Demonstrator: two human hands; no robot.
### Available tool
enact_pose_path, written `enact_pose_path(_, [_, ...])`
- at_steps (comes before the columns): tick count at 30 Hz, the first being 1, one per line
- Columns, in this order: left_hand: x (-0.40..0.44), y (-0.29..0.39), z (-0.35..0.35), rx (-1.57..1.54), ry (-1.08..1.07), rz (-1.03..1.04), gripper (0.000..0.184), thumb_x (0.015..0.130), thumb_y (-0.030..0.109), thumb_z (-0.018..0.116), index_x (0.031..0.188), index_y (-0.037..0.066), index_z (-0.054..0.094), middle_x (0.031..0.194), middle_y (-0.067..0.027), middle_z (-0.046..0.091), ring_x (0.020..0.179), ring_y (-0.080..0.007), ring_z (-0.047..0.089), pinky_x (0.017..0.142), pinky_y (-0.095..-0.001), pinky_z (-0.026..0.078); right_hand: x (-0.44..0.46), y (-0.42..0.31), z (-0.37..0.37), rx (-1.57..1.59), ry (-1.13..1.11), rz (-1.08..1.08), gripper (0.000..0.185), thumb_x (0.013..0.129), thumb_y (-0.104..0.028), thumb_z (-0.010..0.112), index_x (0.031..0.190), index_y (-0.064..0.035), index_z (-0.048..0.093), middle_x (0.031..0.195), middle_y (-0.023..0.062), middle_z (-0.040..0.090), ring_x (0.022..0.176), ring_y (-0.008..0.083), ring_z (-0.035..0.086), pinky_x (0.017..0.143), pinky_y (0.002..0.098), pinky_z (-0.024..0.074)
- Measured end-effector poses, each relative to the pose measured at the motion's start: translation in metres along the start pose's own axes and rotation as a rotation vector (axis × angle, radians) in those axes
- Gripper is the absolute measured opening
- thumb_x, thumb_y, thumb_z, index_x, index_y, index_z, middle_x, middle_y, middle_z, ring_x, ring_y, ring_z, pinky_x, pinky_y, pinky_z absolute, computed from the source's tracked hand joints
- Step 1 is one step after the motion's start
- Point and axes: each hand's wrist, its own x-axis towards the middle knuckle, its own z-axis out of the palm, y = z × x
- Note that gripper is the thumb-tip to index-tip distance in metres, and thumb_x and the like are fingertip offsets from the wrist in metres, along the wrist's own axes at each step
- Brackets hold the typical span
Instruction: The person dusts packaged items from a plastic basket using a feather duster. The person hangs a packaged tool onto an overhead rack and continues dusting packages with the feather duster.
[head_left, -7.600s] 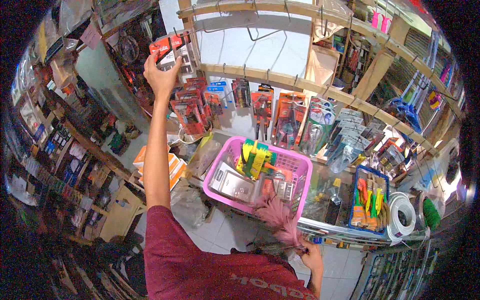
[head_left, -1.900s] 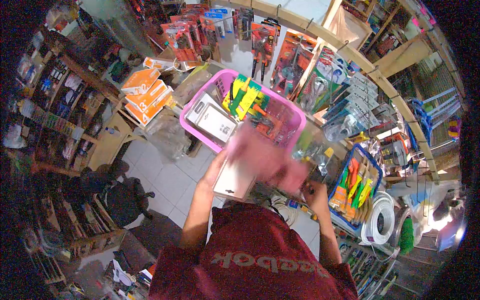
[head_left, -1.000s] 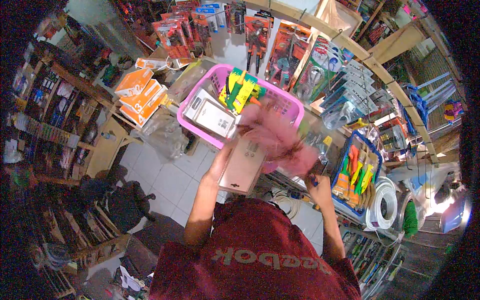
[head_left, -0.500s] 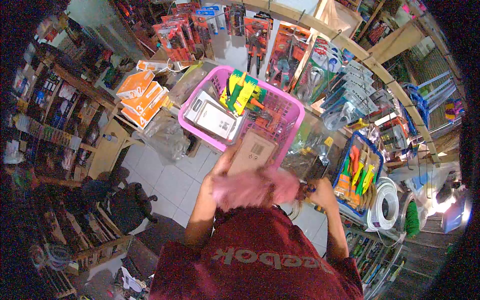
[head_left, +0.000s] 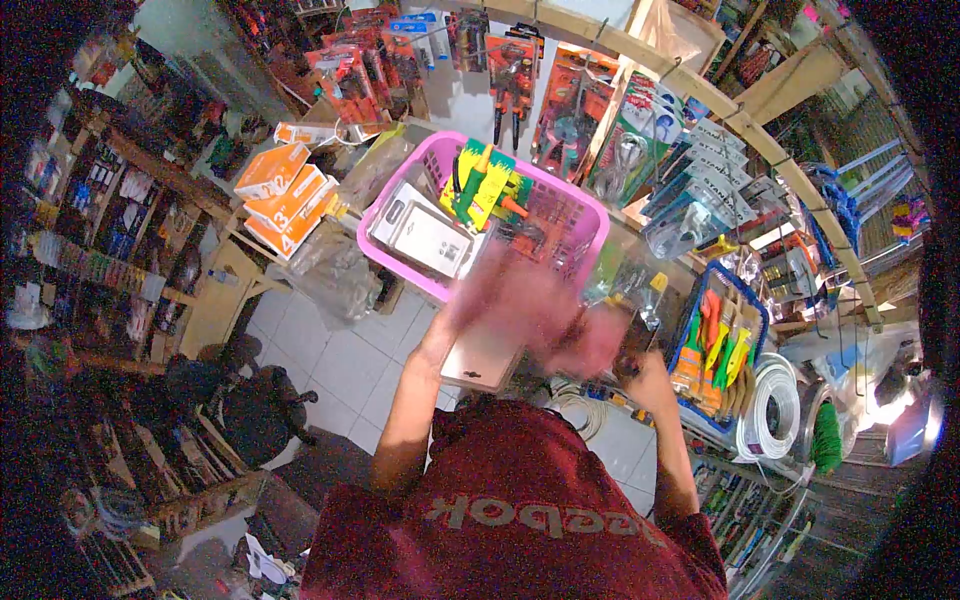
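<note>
My left hand [head_left: 437, 336] grips a flat cardboard-backed package [head_left: 478, 366] by its left edge, in front of a pink basket [head_left: 400, 272]. Its fingers are partly hidden. A pink fluffy duster [head_left: 525, 305], smeared by motion, passes over the upper part of the package. My right hand [head_left: 645, 378] is closed around the duster's dark handle. Inside the basket are white packages [head_left: 430, 238] at the left and green-and-yellow brushes [head_left: 485, 185] at the back, with orange-handled items beside them.
Orange-and-white boxes [head_left: 285, 200] are stacked to the left. A blue-rimmed basket of paint brushes [head_left: 712, 345] stands at the right, next to a coil of white cable [head_left: 768, 410]. Carded tools [head_left: 515, 80] hang from a wooden rail at the back.
The duster has swept up and away from me across the package. The package's near end with its hang hole now shows, and its barcode part is covered. Both hands stay nearly in place.
</note>
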Motion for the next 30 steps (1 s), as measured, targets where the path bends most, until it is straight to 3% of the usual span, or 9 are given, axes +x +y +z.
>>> enact_pose_path(10, [-0.009, 0.009, 0.030, 0.091, 0.207, -0.061, 0.048, 0.097, 0.035, 0.036, 0.131, 0.003, 0.043, 0.124, -0.0103, 0.052, 0.107, -0.0206, 0.053, 0.094, -0.0343, 0.042, 0.000, -0.013, -0.003, -0.004, 0.072, -0.114, 0.017, 0.064, -0.012, 0.067, 0.070, 0.0020, 0.060, 0.060, 0.0204, 0.055, 0.059, 0.0399, 0.055, 0.057, 0.0441, 0.0434])
enact_pose_path(11, [0.012, -0.004, -0.018, -0.349, -0.466, -0.141, 0.049, 0.097, 0.034, 0.035, 0.133, 0.002, 0.040, 0.129, -0.0101, 0.049, 0.113, -0.0202, 0.050, 0.097, -0.0337, 0.040, 0.002, -0.010, -0.004, -0.072, -0.039, -0.100, 0.016, 0.065, -0.011, 0.067, 0.069, 0.0020, 0.059, 0.059, 0.0199, 0.054, 0.057, 0.0395, 0.054, 0.055, 0.0441, 0.0430])
enact_pose_path(14, [0.003, -0.007, 0.000, 0.177, 0.202, 0.121, 0.047, 0.096, 0.032, 0.038, 0.131, 0.002, 0.042, 0.129, -0.0101, 0.050, 0.118, -0.0232, 0.047, 0.102, -0.0370, 0.037, 0.008, 0.003, 0.005, -0.003, 0.075, -0.028, 0.018, 0.066, -0.013, 0.067, 0.066, 0.0020, 0.057, 0.057, 0.0195, 0.054, 0.053, 0.0393, 0.053, 0.053, 0.0437, 0.0419])
enact_pose_path(18, [0.003, -0.008, -0.012, 0.071, 0.028, 0.077, 0.048, 0.096, 0.032, 0.038, 0.136, 0.004, 0.037, 0.136, -0.0106, 0.043, 0.121, -0.0231, 0.045, 0.104, -0.0364, 0.034, 0.007, -0.005, 0.003, 0.066, 0.078, -0.007, 0.020, 0.067, -0.016, 0.068, 0.067, 0.0014, 0.059, 0.062, 0.0198, 0.056, 0.060, 0.0374, 0.055, 0.057, 0.0423, 0.0422])
enact_pose_path(22, [0.004, 0.001, -0.011, -0.405, -0.462, -0.110, 0.051, 0.097, 0.035, 0.036, 0.136, 0.002, 0.036, 0.134, -0.0089, 0.044, 0.119, -0.0206, 0.046, 0.100, -0.0357, 0.038, 0.007, -0.017, -0.013, -0.109, -0.269, 0.142, 0.017, 0.067, -0.018, 0.068, 0.073, -0.0024, 0.065, 0.073, 0.0197, 0.060, 0.077, 0.0367, 0.054, 0.074, 0.0422, 0.0425])
enact_pose_path(23, [0.003, -0.004, 0.000, 0.045, 0.152, -0.041, 0.051, 0.096, 0.037, 0.036, 0.136, 0.005, 0.036, 0.133, -0.0097, 0.045, 0.118, -0.0230, 0.047, 0.100, -0.0381, 0.038, 0.006, -0.016, -0.009, -0.041, -0.154, 0.141, 0.019, 0.065, -0.021, 0.068, 0.073, -0.0033, 0.066, 0.073, 0.0195, 0.061, 0.077, 0.0371, 0.054, 0.074, 0.0425, 0.0428])
enact_pose_path(25, [0.002, -0.007, -0.004, -0.127, 0.056, 0.013, 0.050, 0.096, 0.038, 0.035, 0.135, 0.006, 0.037, 0.130, -0.0116, 0.047, 0.116, -0.0237, 0.049, 0.098, -0.0390, 0.040, 0.008, -0.012, -0.001, 0.094, 0.085, 0.132, 0.023, 0.063, -0.025, 0.069, 0.073, -0.0052, 0.066, 0.073, 0.0191, 0.061, 0.077, 0.0380, 0.053, 0.075, 0.0432, 0.0433])
enact_pose_path(27, [0.004, -0.005, 0.005, -0.063, 0.043, 0.168, 0.055, 0.095, 0.044, 0.034, 0.135, 0.006, 0.038, 0.126, -0.0152, 0.051, 0.113, -0.0251, 0.051, 0.094, -0.0391, 0.044, 0.003, -0.016, -0.004, 0.147, -0.077, 0.120, 0.024, 0.061, -0.026, 0.070, 0.074, -0.0056, 0.067, 0.072, 0.0186, 0.061, 0.076, 0.0373, 0.055, 0.074, 0.0437, 0.0440])
enact_pose_path(30, [-0.007, 0.009, 0.009, -0.339, -0.272, -0.077, 0.062, 0.093, 0.050, 0.034, 0.135, 0.005, 0.036, 0.128, -0.0163, 0.049, 0.112, -0.0265, 0.052, 0.091, -0.0382, 0.046, 0.000, 0.005, 0.004, -0.119, -0.300, -0.080, 0.024, 0.059, -0.023, 0.070, 0.073, -0.0036, 0.065, 0.067, 0.0176, 0.061, 0.065, 0.0363, 0.058, 0.064, 0.0437, 0.0460])
